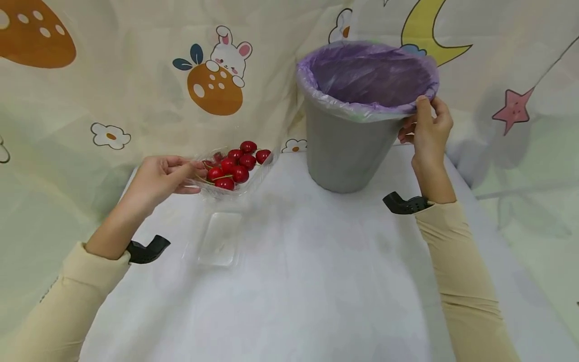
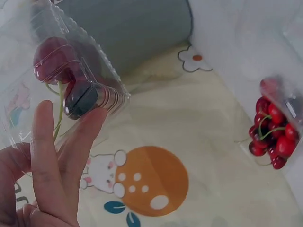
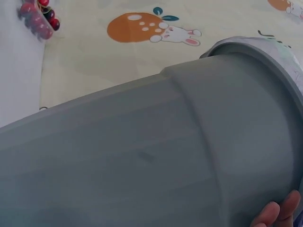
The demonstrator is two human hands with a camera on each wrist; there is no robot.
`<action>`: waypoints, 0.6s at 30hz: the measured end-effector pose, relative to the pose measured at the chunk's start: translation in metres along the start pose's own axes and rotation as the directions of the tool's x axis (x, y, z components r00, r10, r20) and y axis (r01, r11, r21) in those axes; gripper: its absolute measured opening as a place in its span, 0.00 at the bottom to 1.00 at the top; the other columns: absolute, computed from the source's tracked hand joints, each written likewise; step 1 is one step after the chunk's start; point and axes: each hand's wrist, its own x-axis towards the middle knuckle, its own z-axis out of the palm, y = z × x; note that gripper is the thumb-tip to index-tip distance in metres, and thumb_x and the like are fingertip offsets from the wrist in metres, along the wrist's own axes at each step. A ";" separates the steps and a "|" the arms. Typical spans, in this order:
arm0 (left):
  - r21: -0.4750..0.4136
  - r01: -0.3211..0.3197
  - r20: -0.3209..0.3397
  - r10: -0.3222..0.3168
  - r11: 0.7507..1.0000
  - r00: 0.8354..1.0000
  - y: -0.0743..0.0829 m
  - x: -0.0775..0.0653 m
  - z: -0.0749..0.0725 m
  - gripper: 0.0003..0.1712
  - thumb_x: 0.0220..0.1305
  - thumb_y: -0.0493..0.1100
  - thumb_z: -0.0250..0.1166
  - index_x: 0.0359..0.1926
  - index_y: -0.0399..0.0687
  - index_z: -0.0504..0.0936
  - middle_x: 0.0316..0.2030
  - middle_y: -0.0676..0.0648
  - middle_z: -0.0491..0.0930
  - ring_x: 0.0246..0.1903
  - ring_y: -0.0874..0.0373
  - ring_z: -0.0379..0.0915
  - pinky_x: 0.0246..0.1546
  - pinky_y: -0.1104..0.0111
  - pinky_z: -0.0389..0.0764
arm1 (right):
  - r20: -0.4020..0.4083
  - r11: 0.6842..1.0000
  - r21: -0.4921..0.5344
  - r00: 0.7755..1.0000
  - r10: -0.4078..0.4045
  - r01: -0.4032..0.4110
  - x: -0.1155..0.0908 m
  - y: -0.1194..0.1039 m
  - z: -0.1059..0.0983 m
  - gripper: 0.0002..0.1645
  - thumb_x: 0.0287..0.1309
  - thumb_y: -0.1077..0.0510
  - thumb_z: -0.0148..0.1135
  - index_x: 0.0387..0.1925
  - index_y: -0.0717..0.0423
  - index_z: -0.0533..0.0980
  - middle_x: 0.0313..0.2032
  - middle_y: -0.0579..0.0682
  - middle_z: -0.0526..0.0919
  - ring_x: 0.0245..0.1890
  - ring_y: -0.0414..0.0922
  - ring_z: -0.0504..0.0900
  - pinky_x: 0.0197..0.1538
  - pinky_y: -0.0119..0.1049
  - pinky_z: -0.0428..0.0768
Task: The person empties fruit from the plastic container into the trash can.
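Observation:
My left hand (image 1: 160,178) grips the edge of a clear plastic container (image 1: 255,183) with red cherries (image 1: 239,174) showing in or through it. In the left wrist view, the fingers (image 2: 47,165) lie against this container (image 2: 111,78), with dark cherries (image 2: 53,59) and a green stem inside. A further bunch of cherries (image 2: 272,135) in clear plastic appears at that view's right; how the two relate I cannot tell. At the right, my right hand (image 1: 429,125) pinches the rim of a grey trash bin (image 1: 348,151), thumb over its purple bag liner (image 1: 375,75). The bin leans slightly.
A clear, see-through plastic tray (image 1: 220,239) lies on the white-covered table (image 1: 307,281), in front of the cherries. Behind the table hangs a cream cloth (image 1: 149,85) printed with cartoon figures. Black wrist cameras (image 1: 147,250) are strapped to both forearms.

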 end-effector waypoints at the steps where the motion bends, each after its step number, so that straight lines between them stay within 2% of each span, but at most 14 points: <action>1: 0.007 -0.001 -0.010 0.001 1.000 1.000 0.004 0.001 -0.002 0.25 0.74 0.46 0.53 0.58 0.27 0.75 0.39 0.53 0.86 0.30 0.67 0.85 0.35 0.71 0.85 | -0.003 1.000 0.000 1.000 0.004 -0.004 0.000 -0.001 0.000 0.20 0.65 0.52 0.58 0.54 0.56 0.70 0.14 0.48 0.74 0.08 0.41 0.70 0.11 0.27 0.72; 9: 0.053 -0.004 -0.083 0.008 0.999 0.997 0.029 0.009 -0.016 0.28 0.72 0.54 0.55 0.57 0.33 0.77 0.36 0.62 0.85 0.32 0.67 0.85 0.35 0.74 0.84 | -0.004 1.000 0.013 1.000 0.019 -0.019 0.002 0.000 0.000 0.19 0.65 0.52 0.59 0.54 0.55 0.70 0.14 0.48 0.73 0.07 0.42 0.69 0.11 0.28 0.71; 14: 0.017 0.012 -0.073 -0.010 1.000 0.997 0.042 0.018 -0.019 0.28 0.71 0.54 0.56 0.58 0.34 0.77 0.36 0.61 0.86 0.31 0.64 0.85 0.37 0.78 0.83 | -0.006 1.000 0.019 1.000 0.020 -0.020 0.003 0.001 -0.001 0.19 0.64 0.52 0.58 0.54 0.55 0.70 0.14 0.48 0.73 0.07 0.42 0.69 0.11 0.28 0.71; 18: -0.022 0.021 -0.063 -0.022 1.000 0.998 0.048 0.026 -0.021 0.26 0.70 0.53 0.56 0.57 0.35 0.78 0.35 0.61 0.86 0.31 0.64 0.85 0.36 0.77 0.83 | -0.006 0.999 0.030 1.000 0.029 -0.029 0.005 0.002 -0.002 0.20 0.64 0.52 0.60 0.55 0.55 0.70 0.15 0.49 0.73 0.07 0.42 0.69 0.10 0.28 0.71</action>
